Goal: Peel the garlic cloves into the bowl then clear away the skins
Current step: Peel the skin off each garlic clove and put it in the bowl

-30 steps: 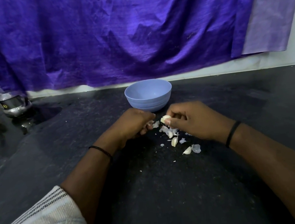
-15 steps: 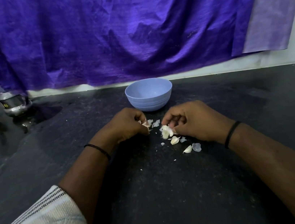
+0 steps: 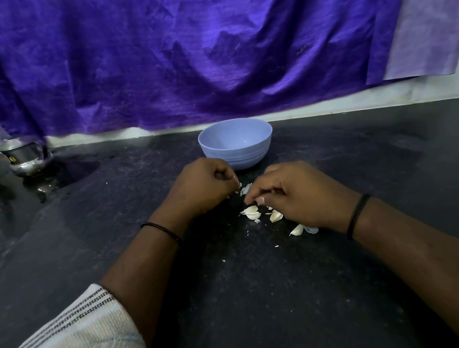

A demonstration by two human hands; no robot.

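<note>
A light blue bowl [image 3: 236, 143] stands on the black counter [image 3: 240, 305] and looks empty inside. Just in front of it my left hand [image 3: 203, 186] is curled, with a small scrap of garlic skin [image 3: 238, 185] at its fingertips. My right hand [image 3: 299, 193] sits to the right, fingers curled and tips pinched together just above a garlic clove [image 3: 251, 213]; I see nothing between them. Two more cloves [image 3: 275, 216] [image 3: 296, 230] lie by that hand. Loose skins [image 3: 245, 189] lie between the hands, another skin [image 3: 312, 230] near the right wrist.
A steel pot [image 3: 24, 157] stands at the back left beside a wet patch [image 3: 74, 172]. A purple cloth [image 3: 204, 44] hangs on the wall behind the bowl. Tiny skin flakes [image 3: 276, 246] dot the counter near the cloves.
My right hand set down the clove it held and now hovers over the pile. My left hand moved up and right, closer to the bowl, keeping its scrap of skin.
</note>
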